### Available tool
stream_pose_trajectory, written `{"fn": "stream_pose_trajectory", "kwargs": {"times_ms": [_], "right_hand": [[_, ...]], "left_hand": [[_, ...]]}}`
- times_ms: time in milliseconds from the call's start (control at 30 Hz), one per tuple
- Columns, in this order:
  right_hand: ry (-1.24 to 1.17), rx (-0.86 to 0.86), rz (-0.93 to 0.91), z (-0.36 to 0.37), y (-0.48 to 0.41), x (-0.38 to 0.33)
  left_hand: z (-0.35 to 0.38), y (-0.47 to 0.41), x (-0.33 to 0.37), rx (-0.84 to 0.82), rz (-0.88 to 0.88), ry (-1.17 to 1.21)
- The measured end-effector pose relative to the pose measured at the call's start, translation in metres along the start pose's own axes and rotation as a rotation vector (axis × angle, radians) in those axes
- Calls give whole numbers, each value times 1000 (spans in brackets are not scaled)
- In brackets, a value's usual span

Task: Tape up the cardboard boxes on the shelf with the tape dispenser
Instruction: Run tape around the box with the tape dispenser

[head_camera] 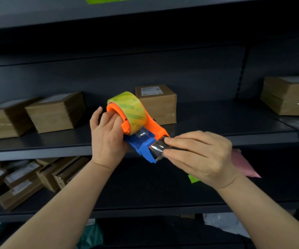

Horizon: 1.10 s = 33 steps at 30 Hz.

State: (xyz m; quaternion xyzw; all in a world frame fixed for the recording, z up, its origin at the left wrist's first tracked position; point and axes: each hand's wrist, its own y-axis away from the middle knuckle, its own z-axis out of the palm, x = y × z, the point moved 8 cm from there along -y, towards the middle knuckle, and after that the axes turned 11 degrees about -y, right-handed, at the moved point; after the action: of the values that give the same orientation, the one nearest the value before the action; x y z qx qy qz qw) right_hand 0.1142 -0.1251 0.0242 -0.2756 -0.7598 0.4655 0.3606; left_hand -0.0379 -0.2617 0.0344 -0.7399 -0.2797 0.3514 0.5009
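Note:
An orange and blue tape dispenser [141,139] with a clear, green-printed tape roll [129,109] is held in front of the shelf. My left hand [107,139] grips it from the left, fingers inside the roll's orange hub. My right hand [199,155] pinches the loose end of the tape [156,150] at the dispenser's blue mouth. Behind the dispenser a small cardboard box [160,105] with a white label stands on the dark shelf [55,141]. Two more boxes [55,112] sit to the left, and a stacked pair of boxes [290,96] at the right.
The lower shelf holds several flat cardboard packages [24,180] at the left, and a pink envelope [242,164] and a green tag [193,178] at the right. Bags [222,223] lie below. A shelf board [109,11] hangs overhead.

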Motion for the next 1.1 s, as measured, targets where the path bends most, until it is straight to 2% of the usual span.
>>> {"fn": "stream_pose_trajectory", "kwargs": {"times_ms": [200,333,433,867,1100], "right_hand": [[-25,-11,26,9,-2,10],[-100,26,130,13,0,25],[-47,-7,78,19,-4,22],[-19,1,-36,34,-21,4],[-24,-33,13,35,-11,21]], "left_hand": [[7,1,-12,-41,-39,-15],[18,-2,-11,-202,-28,-36],[23,-5,-14,-280,-74,-41],[27,-6,-27,-229,-111,-200],[26,-6,-30,-275,-112,-184]]}}
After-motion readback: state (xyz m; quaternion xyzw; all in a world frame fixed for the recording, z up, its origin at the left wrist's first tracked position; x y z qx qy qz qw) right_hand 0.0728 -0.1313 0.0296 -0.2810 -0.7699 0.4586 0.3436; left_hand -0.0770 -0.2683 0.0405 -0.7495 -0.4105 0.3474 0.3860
